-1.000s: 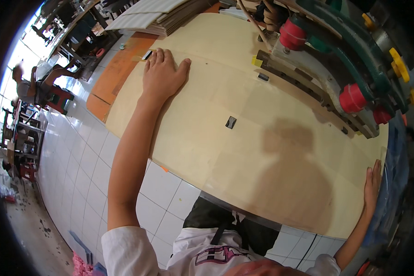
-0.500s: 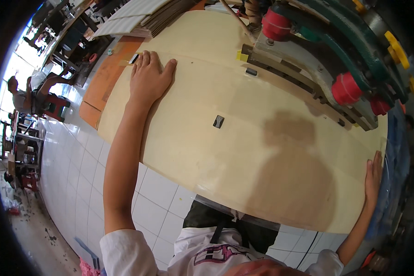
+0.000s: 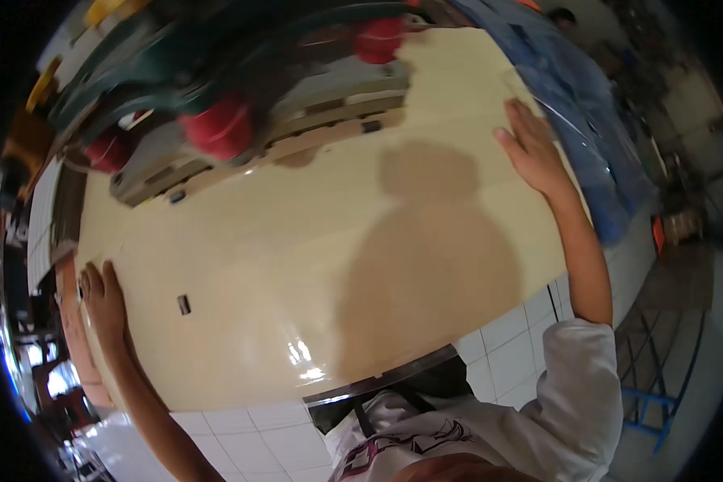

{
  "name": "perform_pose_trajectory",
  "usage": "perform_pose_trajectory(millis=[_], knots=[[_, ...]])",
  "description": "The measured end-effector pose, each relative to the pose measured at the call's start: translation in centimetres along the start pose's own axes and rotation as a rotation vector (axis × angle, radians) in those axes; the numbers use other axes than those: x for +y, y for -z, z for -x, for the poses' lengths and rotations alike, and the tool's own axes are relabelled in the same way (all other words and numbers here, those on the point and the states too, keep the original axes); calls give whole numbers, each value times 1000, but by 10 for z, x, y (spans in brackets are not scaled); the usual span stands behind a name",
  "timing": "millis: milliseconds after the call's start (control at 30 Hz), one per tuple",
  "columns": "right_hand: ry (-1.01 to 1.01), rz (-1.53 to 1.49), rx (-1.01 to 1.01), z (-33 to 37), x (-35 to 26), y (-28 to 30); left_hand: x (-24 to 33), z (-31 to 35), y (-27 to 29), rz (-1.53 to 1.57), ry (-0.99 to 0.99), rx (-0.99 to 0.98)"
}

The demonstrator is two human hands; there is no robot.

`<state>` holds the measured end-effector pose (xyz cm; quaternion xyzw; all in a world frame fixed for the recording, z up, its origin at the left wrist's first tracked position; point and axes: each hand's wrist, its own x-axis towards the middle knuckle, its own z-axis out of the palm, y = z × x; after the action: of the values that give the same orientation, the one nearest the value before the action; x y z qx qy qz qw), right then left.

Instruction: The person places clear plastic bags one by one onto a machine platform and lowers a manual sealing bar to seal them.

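Note:
A broad, glossy cream sheet covers the table in front of me. My left hand lies on its left edge with the fingers stretched out. On the far right edge rests my right hand, open, fingers pointing away and thumb apart. A small dark block sits on the sheet to the right of my left hand. Two more blocks lie by the machine's front edge: one dark block at its left part and another small block farther right. Neither hand grips any of them.
A dark green machine frame with red cylindrical parts and a long straight bar stands across the sheet's far side. Blue plastic sheeting hangs along the right. Stacked pale panels are at the left. A blue metal frame stands lower right.
My view has swung to the right, so the machine and small blocks now appear farther left. Both hands stay at the sheet's opposite edges, the right one now placed farther along its edge.

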<state>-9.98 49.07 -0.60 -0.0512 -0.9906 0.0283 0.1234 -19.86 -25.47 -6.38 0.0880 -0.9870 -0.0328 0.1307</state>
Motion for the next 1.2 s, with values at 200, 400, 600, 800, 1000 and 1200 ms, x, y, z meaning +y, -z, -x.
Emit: perform_pose_trajectory(millis=[200, 400, 600, 800, 1000, 1200], knots=[[19, 9, 65, 10, 0, -3, -38, -23, -12, -184, -148, -29], [68, -56, 66, 12, -1, 2, -46, -23, -15, -596, -340, -80], [51, -70, 63, 14, 7, 2, -26, -19, -17, -325, -261, 33], [125, 6, 20, 0, 6, -3, -33, -6, -6, -158, -190, 73], [0, -59, -82, 13, 7, 3, 47, 10, 34, -12, -44, 48], [-29, -123, -92, 7, -1, 5, 41, 15, 32, 0, 37, 65]])
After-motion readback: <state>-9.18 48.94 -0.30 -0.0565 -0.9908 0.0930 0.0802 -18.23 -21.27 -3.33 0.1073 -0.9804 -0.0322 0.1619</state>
